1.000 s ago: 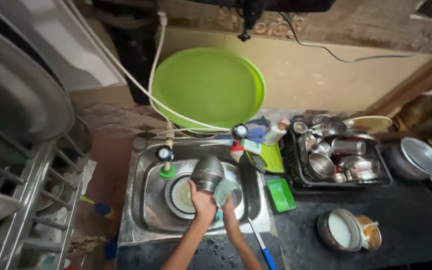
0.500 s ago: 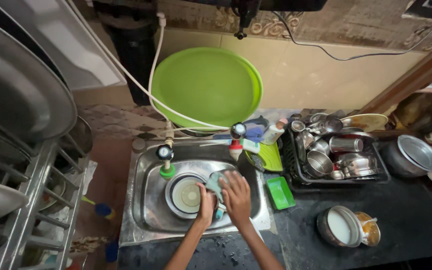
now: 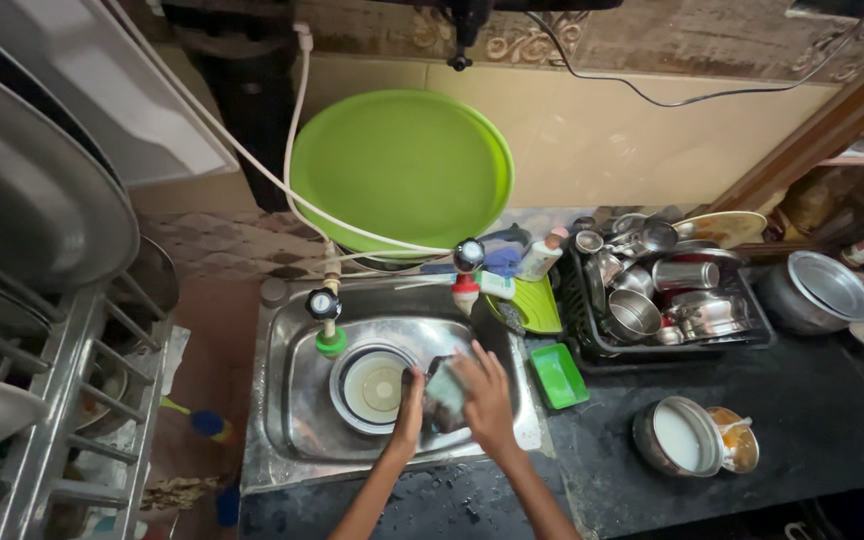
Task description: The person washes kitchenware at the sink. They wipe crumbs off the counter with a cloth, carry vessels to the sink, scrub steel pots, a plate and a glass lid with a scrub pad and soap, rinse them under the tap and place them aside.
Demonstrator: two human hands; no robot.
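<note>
Two hands are closed around a small steel vessel and a scrub cloth over the sink.

The left hand (image 3: 409, 405) is clasped on the dark steel vessel (image 3: 439, 400) from its left side, while the right hand (image 3: 487, 395) is pressed against it with a pale blue-green scrub cloth (image 3: 446, 380); both are held over the steel sink (image 3: 292, 400), beside a white plate (image 3: 372, 385). The vessel is judged rigid, light and slippery when wet, best gripped at rim and base. A white squeeze bottle with a pink cap (image 3: 539, 258) stands behind the sink; a green tray (image 3: 559, 375) lies just right of it. Label details cannot be made out.
</note>
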